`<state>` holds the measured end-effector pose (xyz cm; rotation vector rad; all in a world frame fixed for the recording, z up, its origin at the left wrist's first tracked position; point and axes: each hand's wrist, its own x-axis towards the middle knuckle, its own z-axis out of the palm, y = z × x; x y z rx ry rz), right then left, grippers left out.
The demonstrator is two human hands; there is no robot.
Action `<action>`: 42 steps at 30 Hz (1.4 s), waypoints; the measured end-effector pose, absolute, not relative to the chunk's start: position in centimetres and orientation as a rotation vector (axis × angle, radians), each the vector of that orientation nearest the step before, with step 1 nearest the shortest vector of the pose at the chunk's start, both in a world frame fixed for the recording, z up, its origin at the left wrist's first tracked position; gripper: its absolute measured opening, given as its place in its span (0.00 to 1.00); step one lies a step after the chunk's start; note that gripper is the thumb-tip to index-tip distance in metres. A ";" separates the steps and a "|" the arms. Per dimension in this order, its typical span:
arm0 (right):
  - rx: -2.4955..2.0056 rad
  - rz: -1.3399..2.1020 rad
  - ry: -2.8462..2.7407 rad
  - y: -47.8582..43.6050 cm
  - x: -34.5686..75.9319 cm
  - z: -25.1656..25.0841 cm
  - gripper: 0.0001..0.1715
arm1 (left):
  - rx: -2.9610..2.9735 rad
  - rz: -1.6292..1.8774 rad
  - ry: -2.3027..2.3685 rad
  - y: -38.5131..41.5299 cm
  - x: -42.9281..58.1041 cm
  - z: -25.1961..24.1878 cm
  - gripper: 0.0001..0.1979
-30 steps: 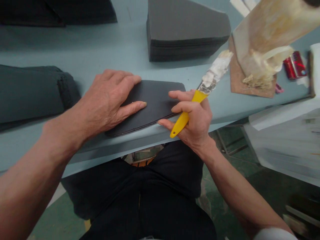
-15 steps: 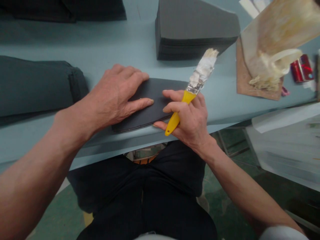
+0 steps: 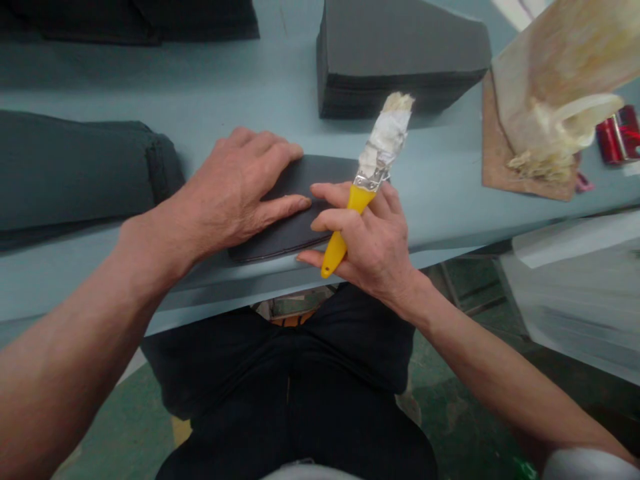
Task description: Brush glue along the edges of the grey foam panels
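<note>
A dark, flat, layered piece (image 3: 300,230) with a rounded edge lies near the front edge of the table. Over its left part my left hand (image 3: 245,187) rests flat, palm down, with the fingers stretched out and the thumb on the surface. My right hand (image 3: 373,230) is at the right end of the piece, its fingertips over the top and its thumb by the front edge. Held in that same hand is a paintbrush (image 3: 347,227) with a yellow handle; its bristles, wrapped and caked in white, point up and away. The right end of the piece is partly hidden by this hand.
Behind stands a stack of grey shaped sheets (image 3: 405,47). Folded dark fabric (image 3: 75,173) lies at left, more dark cloth (image 3: 200,20) at the back. At right are a glue-crusted plastic jug (image 3: 540,100) on a brown board (image 3: 493,167) and a red can (image 3: 617,137).
My right hand has slid a little left along the piece, and the brush stands more upright. My left hand keeps its place on the piece. The whole view has shifted slightly.
</note>
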<state>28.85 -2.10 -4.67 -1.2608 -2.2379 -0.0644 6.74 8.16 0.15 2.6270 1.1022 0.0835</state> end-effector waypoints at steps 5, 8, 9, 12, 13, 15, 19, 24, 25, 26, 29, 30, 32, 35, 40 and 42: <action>-1.213 -0.102 -2.209 -1.9 27.1 -5.1 0.21 | 2.656 0.061 1.111 8.1 6.7 0.1 0.31; -1.185 -0.151 -2.175 -1.9 26.7 -5.3 0.19 | 2.660 0.053 1.100 8.1 6.6 0.1 0.32; -1.191 -0.161 -2.168 -1.9 26.7 -5.3 0.19 | 2.646 0.062 1.100 8.1 6.6 0.1 0.32; -1.216 -0.168 -2.154 -2.0 26.6 -5.4 0.20 | 2.570 0.094 1.106 8.1 6.6 0.2 0.32; -1.216 -0.173 -2.146 -2.1 26.6 -5.4 0.20 | 2.558 0.096 1.102 8.1 6.6 0.3 0.32; -1.215 -0.200 -2.126 -2.2 26.4 -5.4 0.21 | 2.581 0.075 1.087 8.1 6.7 0.4 0.33; -1.230 -0.243 -2.082 -2.3 25.9 -5.5 0.21 | 2.691 0.004 1.041 8.4 6.6 0.7 0.32; -1.241 -0.245 -2.071 -2.3 25.0 -5.7 0.21 | 2.683 0.020 0.935 9.2 6.0 0.7 0.31; -1.238 -0.247 -2.062 -2.3 24.8 -5.7 0.20 | 2.676 0.021 0.920 9.3 5.9 0.7 0.31; -1.239 -0.248 -2.051 -2.4 24.7 -5.7 0.20 | 2.675 0.023 0.909 9.5 5.8 0.7 0.31; -1.259 -0.250 -2.030 -2.5 24.3 -5.7 0.19 | 2.704 0.012 0.884 9.6 5.5 0.8 0.32; -1.266 -0.250 -2.024 -2.5 24.2 -5.7 0.19 | 2.715 0.016 0.881 9.5 5.5 0.8 0.32; -1.272 -0.247 -2.008 -2.5 24.1 -5.7 0.19 | 2.723 0.029 0.890 9.3 5.5 0.6 0.32; -1.254 -0.232 -1.979 -2.5 24.2 -5.6 0.20 | 2.721 0.091 0.918 9.0 5.5 0.1 0.34; -1.216 -0.141 -1.929 -2.9 26.3 -5.5 0.21 | 2.684 0.162 0.974 8.9 5.3 -1.0 0.34; -1.218 -0.119 -1.884 -3.1 27.9 -5.5 0.21 | 2.679 0.185 0.971 8.9 5.3 -1.1 0.34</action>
